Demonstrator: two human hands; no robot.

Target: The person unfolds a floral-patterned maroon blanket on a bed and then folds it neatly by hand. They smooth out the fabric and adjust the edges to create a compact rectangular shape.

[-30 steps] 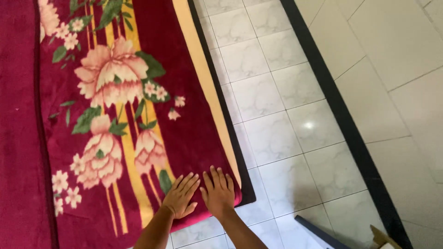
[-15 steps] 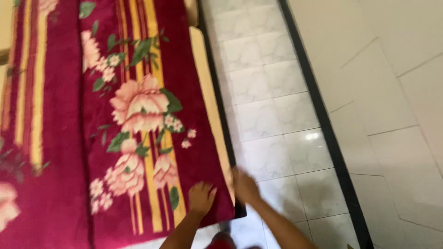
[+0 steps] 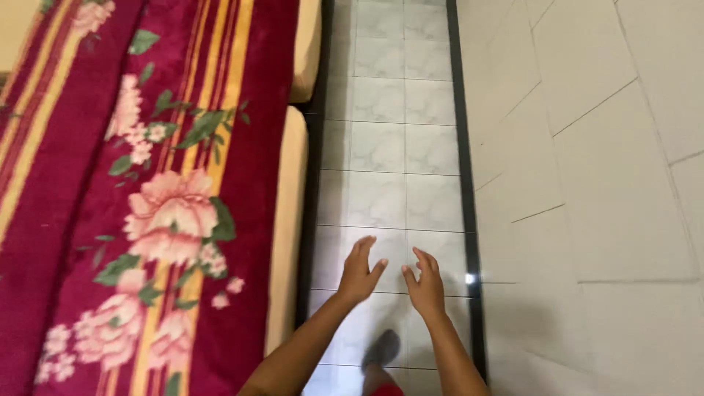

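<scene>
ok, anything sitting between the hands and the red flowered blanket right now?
Nothing visible. Left hand and right hand hover empty, fingers spread, over the pale tiled floor. The red flowered blanket lies to their left on tan cushions; only the cushion edge and a dark strip separate them.

Looks like home, bedroom. Soft yellow mattress point(image 3: 287, 220) along left of frame, covered by fluffy red blanket point(image 3: 110, 205) with pink flowers and yellow stripes. White shiny floor tiles point(image 3: 389, 147) down middle, dark strip point(image 3: 462, 183) beside them. Pale tiled wall point(image 3: 601, 147) at right.
</scene>
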